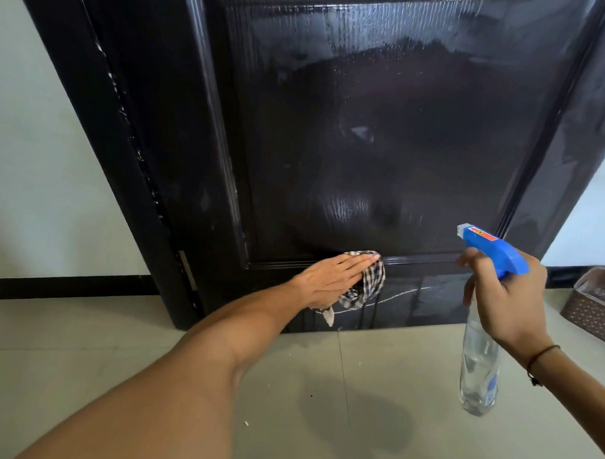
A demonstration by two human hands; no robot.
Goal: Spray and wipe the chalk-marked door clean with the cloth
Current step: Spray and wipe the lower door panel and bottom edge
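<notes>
Pale wall (32, 158) left of the glossy black panelled wooden door (383, 136), left hand (330, 281) flat, fingers straight, pressing a checked cloth (369, 285) low on the wet door, faint chalk line (400, 294) beside it, right hand (504, 298) gripping a clear spray bottle with blue trigger head (489, 249), brown woven basket (597, 305) right of the door, pale tiled floor (323, 384) below.

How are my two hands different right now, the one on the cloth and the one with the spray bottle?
The left hand lies flat, fingers straight, pressing the checked cloth against the door. The right hand is curled round the spray bottle, held away from the door. Only the right wrist wears a cord. Both are bare.
</notes>
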